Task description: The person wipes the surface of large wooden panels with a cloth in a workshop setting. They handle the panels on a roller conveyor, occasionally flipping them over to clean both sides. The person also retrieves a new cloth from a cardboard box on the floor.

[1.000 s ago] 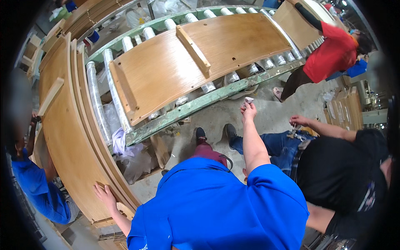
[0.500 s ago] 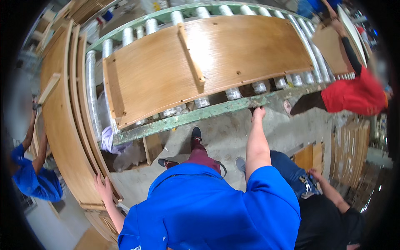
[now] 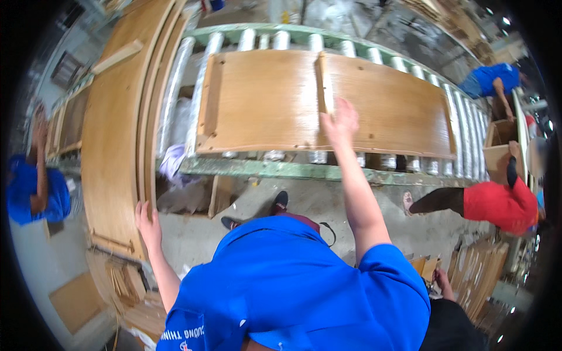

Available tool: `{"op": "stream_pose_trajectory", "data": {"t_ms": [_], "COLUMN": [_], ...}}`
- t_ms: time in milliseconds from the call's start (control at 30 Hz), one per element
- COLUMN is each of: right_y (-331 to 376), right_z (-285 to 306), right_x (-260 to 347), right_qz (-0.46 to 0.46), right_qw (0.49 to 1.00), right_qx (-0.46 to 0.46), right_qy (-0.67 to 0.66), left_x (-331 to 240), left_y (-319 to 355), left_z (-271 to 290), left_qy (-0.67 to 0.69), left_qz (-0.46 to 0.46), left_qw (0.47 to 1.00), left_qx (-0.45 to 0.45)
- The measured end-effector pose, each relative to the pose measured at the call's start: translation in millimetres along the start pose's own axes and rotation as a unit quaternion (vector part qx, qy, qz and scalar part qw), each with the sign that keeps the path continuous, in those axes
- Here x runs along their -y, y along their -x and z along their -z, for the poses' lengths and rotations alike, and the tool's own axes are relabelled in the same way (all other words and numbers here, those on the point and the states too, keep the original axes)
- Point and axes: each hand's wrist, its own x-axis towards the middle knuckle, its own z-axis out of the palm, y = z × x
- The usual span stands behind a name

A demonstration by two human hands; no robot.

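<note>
- My right hand (image 3: 342,121) is spread loose over the near half of the wooden panel (image 3: 386,105), just beside its middle batten (image 3: 321,76). It grasps nothing; whether my palm touches the wood I cannot tell.
- The panel lies flat along the rollers (image 3: 174,105), its long side running with the green rail (image 3: 263,169). The rollers seem to bear its whole weight, which would be why I need no grip on it.
- The batten crosses the panel from far edge to near edge, and an end batten (image 3: 211,99) runs along its left end. I judge that they stiffen the thin, broad sheet.
- My left hand (image 3: 148,225) is unclenched, fingers extended, at the edge of the stacked panels (image 3: 117,117) on my left. It closes on nothing; contact with that edge is unclear, though the pose would suit steadying or keeping my bearings.
- The stack stands just beyond the roller line's left end, probably to be within arm's reach.
- A lilac cloth (image 3: 172,164) hangs at that corner of the rail, perhaps put there to be handy.
- To my right, a co-worker in red (image 3: 497,202) reaches toward a box-like wooden piece (image 3: 502,133), well apart from my hands.
</note>
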Motion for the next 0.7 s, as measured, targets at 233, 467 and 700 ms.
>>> {"op": "stream_pose_trajectory", "data": {"t_ms": [233, 467, 700], "right_y": [-31.3, -44.9, -77.6], "right_z": [-24.0, 3.9, 117.3], "right_x": [-8.9, -65.4, -162.1], "right_qz": [-0.053, -0.188, -0.228], "right_qw": [0.975, 0.948, 0.874], "right_qx": [0.178, 0.172, -0.099], "right_qy": [0.122, 0.192, 0.418], "left_x": [-10.2, -11.8, 55.1], "left_y": [26.0, 7.4, 21.0], "left_z": [-34.3, -11.1, 21.7], "left_qy": [0.004, -0.026, -0.024], "left_qz": [0.004, -0.016, 0.121], "left_qw": [1.000, 0.999, 0.983], "left_qx": [0.005, -0.017, -0.132]}}
